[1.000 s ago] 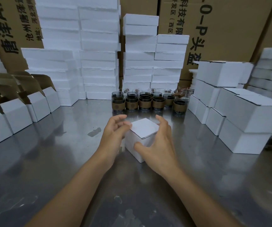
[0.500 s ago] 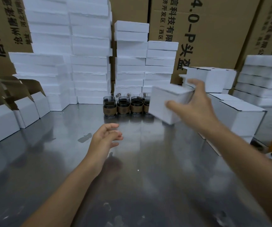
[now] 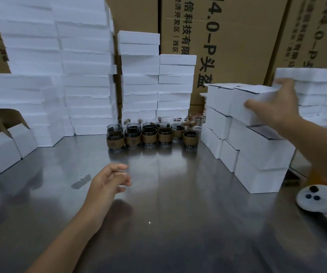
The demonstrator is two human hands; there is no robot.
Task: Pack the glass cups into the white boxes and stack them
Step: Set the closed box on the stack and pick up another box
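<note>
While my right hand [image 3: 278,108] gripped the white box [image 3: 238,113] at the stack's [image 3: 257,148] top, my left hand [image 3: 107,180] hung slack-fingered, empty, well left of it.

Steel counter [image 3: 178,203] seen bare and reflective at centre. Glass cups [image 3: 150,134] with brown sleeves grouped at rear centre. Closed white boxes [image 3: 257,154] stacked along right side, lowest layer rested on counter. Open boxes [image 3: 3,148] with brown flaps lined along left edge. White foam stacks [image 3: 84,75] set at rear left. White controller [image 3: 314,200] laid near right front. Dark smear [image 3: 81,181] noted left of centre.
</note>
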